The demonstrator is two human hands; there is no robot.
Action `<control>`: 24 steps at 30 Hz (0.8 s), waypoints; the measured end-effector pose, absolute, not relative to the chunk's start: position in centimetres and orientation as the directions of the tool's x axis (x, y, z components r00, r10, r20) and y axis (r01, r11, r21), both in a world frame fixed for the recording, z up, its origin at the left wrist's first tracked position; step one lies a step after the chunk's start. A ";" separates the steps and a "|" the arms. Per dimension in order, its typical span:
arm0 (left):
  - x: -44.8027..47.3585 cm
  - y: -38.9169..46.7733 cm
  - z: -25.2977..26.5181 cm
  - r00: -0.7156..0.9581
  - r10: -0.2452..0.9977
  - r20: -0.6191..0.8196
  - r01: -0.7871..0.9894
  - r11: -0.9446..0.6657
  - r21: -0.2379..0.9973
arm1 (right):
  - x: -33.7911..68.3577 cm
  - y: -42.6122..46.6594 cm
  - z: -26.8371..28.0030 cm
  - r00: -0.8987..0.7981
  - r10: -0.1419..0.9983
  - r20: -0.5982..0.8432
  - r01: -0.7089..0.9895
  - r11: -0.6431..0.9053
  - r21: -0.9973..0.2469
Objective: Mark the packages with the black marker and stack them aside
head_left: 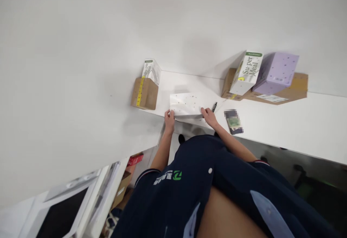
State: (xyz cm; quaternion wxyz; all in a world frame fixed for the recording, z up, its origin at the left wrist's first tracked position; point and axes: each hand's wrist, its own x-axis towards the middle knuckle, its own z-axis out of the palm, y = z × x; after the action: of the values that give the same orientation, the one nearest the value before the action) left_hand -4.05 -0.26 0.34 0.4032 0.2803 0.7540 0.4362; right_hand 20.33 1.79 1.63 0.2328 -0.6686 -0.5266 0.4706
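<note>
In the head view, a white, slightly glossy sheet (184,104) with small scattered dots is held at the front edge of the desk. My left hand (169,122) pinches its lower left corner, thumb and fingers closed. At the lower right corner my right hand (210,118) grips it the same way. A grey strip shows along the near edge, where the sheet seems to fold or bend down. Just beyond my right hand lies a black pen (214,106). Right of that hand is a flat, blurred-out rectangular item (233,121).
On the left end of the white desk (320,122), a brown carton (148,95) stands before a white "Super Meal" box (151,69). To the right, another "Super Meal" box (248,71) and a purple box (279,69) rest on brown cartons (299,86). Shelving (108,191) is at lower left.
</note>
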 end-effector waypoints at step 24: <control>-3.6 0.3 1.5 -0.424 0.782 -0.457 -0.116 0.454 0.884 | 20.5 2.4 0.8 -0.040 0.927 -0.374 0.462 -0.315 -0.829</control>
State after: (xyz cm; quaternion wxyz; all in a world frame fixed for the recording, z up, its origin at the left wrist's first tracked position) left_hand -3.63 0.33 1.51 0.4817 0.2370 0.7034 0.4659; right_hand 20.51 2.42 0.81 0.2399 -0.6501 -0.5340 0.4845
